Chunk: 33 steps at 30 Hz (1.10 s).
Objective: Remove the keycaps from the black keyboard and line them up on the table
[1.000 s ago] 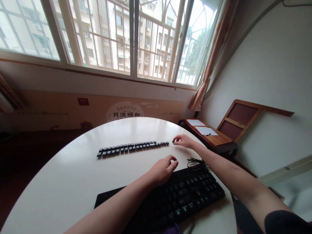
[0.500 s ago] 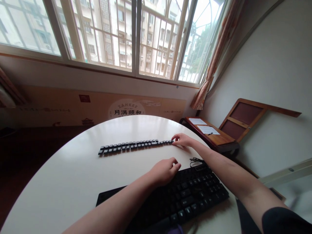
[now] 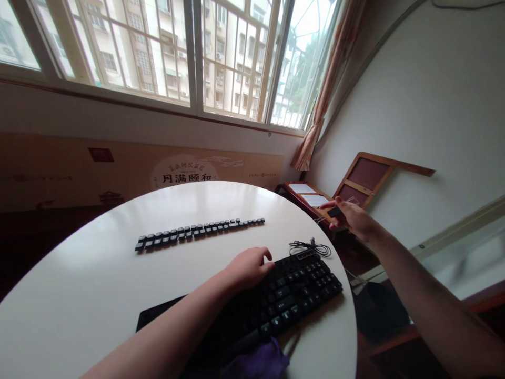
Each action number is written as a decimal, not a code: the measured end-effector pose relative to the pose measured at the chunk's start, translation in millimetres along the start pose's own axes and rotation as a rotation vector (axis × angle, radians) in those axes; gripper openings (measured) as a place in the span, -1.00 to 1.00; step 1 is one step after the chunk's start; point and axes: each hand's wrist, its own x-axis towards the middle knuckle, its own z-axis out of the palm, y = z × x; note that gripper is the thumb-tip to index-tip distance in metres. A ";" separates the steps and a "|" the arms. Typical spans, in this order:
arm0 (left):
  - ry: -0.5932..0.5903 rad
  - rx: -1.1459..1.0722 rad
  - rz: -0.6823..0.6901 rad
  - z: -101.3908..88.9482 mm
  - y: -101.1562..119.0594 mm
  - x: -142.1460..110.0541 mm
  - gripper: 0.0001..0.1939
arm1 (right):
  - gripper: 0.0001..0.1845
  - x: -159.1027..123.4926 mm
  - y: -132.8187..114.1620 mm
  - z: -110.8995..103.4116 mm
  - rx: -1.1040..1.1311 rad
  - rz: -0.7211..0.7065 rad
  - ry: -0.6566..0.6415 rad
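The black keyboard (image 3: 294, 295) lies aslant on the round white table (image 3: 90, 284), its left part covered by my left forearm. My left hand (image 3: 250, 266) rests over its back edge, with a gap between thumb and forefinger; the other fingers are hidden. Past the table's right edge, my right hand (image 3: 353, 216) is closed on a small black keycap puller (image 3: 334, 212) with thin wire loops. Loose black keycaps (image 3: 197, 230) stand in two rows behind the keyboard. At the near side a purple cloth (image 3: 260, 360) touches the keyboard.
A coiled black cable (image 3: 310, 247) sits behind the keyboard's right end. Beyond the table stands a wooden chair (image 3: 365, 179) with papers (image 3: 313, 200) on it. Windows (image 3: 232, 63) with bars and a tied curtain (image 3: 311, 142) are at the back.
My right hand has left the right end of the keycap rows and moved right, off the table, with the puller now visible. My left hand stays on the keyboard. The view has turned right.
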 end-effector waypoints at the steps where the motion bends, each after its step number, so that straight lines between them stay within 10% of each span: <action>1: -0.006 0.012 0.006 -0.1 0.3 0.2 -0.68 | -0.44 -15.9 2.7 -1.0 0.057 0.065 -0.023; 9: -0.018 0.058 0.053 0.3 -0.1 2.2 -0.71 | -0.54 -66.7 52.9 36.8 0.124 0.097 0.059; 33: -0.038 0.059 0.054 -2.6 1.2 1.3 -0.73 | -0.58 -43.7 70.0 51.7 -0.023 0.129 -0.007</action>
